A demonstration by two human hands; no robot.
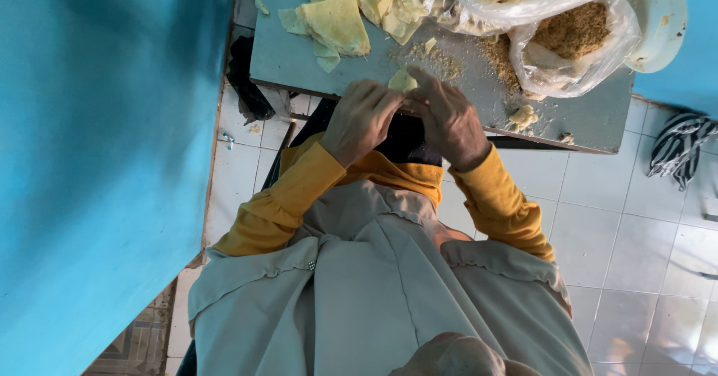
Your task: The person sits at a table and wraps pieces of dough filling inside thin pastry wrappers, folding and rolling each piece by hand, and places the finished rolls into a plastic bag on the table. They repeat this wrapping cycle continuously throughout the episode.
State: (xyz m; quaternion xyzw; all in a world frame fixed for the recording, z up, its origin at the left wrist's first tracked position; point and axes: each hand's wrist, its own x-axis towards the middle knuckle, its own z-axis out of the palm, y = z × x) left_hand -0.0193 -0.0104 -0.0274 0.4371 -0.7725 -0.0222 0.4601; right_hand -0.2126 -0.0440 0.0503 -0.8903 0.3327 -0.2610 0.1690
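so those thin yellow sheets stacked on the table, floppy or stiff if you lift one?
Probably floppy: the yellow sheets lie folded and draped over one another. Likely fragile too, since torn scraps sit beside them. They look thin, so probably light. Both the left hand and right hand work one small piece together.

Blue wall (90, 159), white tiled floor (636, 219), striped cloth (677, 148) (crumpled)
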